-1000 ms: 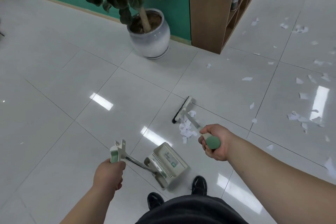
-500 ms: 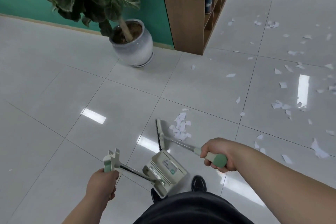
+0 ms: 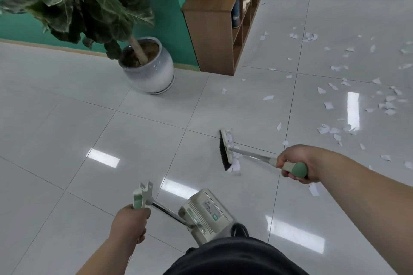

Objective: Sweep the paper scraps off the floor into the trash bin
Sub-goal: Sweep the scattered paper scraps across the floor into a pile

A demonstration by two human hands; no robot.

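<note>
Glossy tiled floor (image 3: pixel 67 140): broom (image 3: pixel 225 152) and dustpan (image 3: pixel 205 214) in hand, most paper not yet gathered.

Right hand (image 3: pixel 295 163) is wrapped round the broom handle; the broom head rests on the tile with a small clump of paper scraps (image 3: pixel 235 164) touching its right side. Left hand (image 3: pixel 129 223) grips the dustpan handle; the dustpan stands near the person's feet, well apart from the broom. Many loose scraps (image 3: pixel 388 105) lie scattered to the right. No trash bin is in view. Probable faults: light paper may slip past the ends of the narrow broom head or flutter away on a fast stroke; the gap to the dustpan lets the clump spread; a wide leftward swing could strike the plant pot (image 3: pixel 149 71).
</note>
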